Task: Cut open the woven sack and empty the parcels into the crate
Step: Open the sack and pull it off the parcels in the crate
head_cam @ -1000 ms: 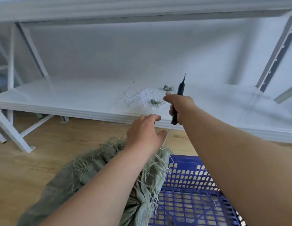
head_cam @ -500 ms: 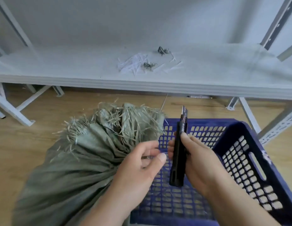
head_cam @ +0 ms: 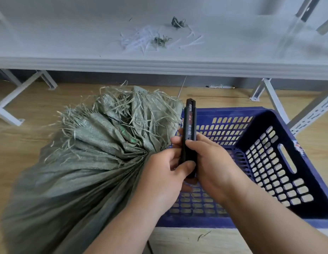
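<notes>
Holding one black knife (head_cam: 189, 138), both hands' (head_cam: 165, 173) (head_cam: 212, 162) grips clasp it; one sack (head_cam: 82, 162), one crate (head_cam: 269, 162).

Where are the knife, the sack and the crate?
knife (head_cam: 190, 125), head view, upper part of its black handle
sack (head_cam: 71, 180), head view, gathered green body
crate (head_cam: 288, 129), head view, blue right wall's rim

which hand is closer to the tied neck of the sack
Left. The left hand sits right beside the sack's gathered neck, while also gripping the knife. The right hand grips the knife farther right, over the crate.
</notes>
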Available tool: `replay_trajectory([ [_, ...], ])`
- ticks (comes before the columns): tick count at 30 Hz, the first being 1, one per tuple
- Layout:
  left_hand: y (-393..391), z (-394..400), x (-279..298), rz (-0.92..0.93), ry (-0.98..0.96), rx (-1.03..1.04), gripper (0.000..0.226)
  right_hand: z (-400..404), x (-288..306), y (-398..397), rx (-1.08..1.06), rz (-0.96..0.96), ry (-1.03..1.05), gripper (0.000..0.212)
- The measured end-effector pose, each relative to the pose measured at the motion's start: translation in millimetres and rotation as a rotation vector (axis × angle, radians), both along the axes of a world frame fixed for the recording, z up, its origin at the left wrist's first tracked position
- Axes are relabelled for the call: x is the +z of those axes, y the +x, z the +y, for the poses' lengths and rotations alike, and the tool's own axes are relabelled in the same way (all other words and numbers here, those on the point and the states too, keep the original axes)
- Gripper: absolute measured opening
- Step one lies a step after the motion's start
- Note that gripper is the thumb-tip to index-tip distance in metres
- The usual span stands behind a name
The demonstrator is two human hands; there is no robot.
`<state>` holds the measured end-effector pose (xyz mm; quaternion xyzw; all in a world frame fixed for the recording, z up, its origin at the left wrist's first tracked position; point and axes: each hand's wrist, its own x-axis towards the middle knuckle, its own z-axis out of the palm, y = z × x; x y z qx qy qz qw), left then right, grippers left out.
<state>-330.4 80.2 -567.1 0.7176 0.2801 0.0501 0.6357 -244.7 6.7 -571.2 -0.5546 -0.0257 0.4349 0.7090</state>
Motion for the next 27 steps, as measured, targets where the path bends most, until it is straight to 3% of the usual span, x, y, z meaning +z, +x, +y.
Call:
replay_trajectory([
  [6, -5, 7, 5, -0.046, -0.027, -0.010, 0.029, -3, 4, 3, 0.152, 0.098, 0.152, 0.037],
  [14, -7, 6, 12, -0.062, -0.074, -0.024, 0.031, -7, 7, 4, 0.209, 0.057, 0.213, 0.039],
  [16, -8, 9, 18, -0.034, 0.035, -0.078, 0.029, -7, 8, 7, 0.175, 0.037, 0.209, 0.035],
  [18, -10, 21, 24, 0.020, 0.270, -0.062, 0.035, -4, 8, 12, 0.084, 0.052, 0.208, 0.034],
  [20, -15, 40, 29, 0.032, 0.463, 0.144, 0.033, -1, 7, 16, 0.013, 0.064, 0.193, 0.031],
  [23, -23, 71, 25, -0.001, 0.450, 0.509, 0.042, 4, 6, 10, 0.031, -0.082, 0.074, 0.022],
  [25, -23, 77, 15, 0.212, 0.526, 0.423, 0.062, 7, 5, 2, 0.067, -0.339, -0.090, 0.014],
  [27, -20, 72, -2, 0.508, 0.799, 0.156, 0.076, 12, 5, -2, 0.055, -0.489, -0.133, 0.011],
])
